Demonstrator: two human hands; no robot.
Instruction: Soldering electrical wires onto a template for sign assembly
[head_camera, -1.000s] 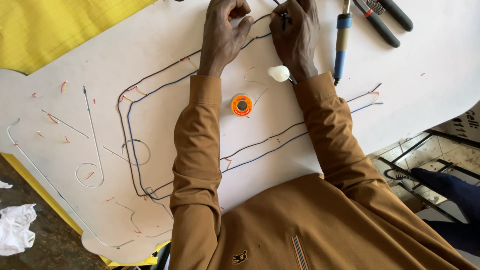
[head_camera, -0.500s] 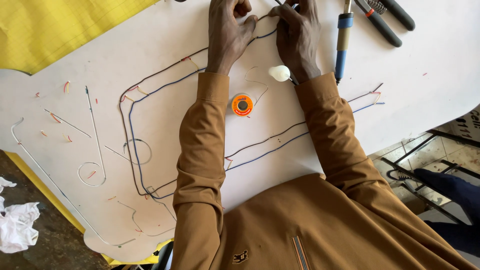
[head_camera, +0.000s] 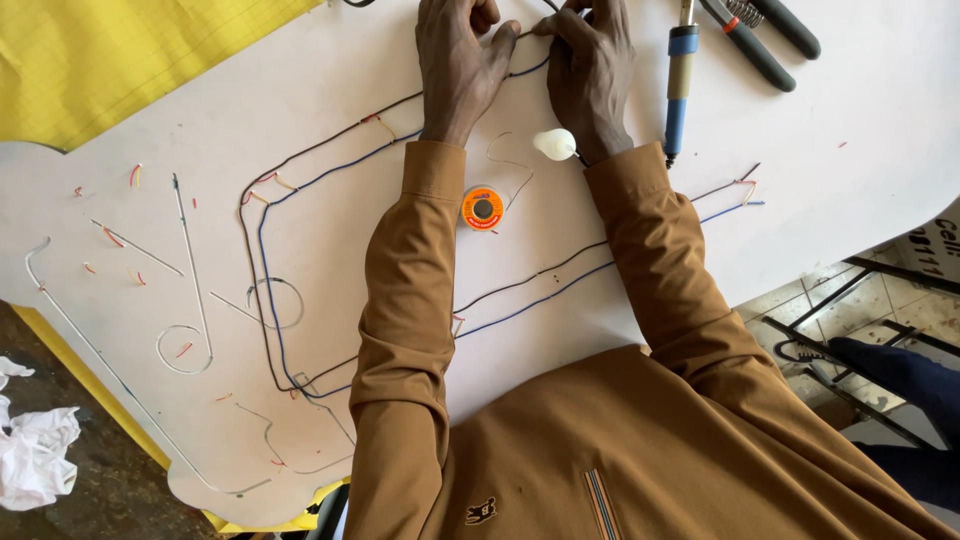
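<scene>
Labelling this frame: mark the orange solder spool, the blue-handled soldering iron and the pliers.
orange solder spool (head_camera: 483, 208), head view, on its dark centre hub.
blue-handled soldering iron (head_camera: 679, 100), head view, on the blue grip.
pliers (head_camera: 752, 52), head view, on one dark handle.

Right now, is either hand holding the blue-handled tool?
No, the blue-handled tool lies alone on the board, while both hands pinch the wires.
</scene>
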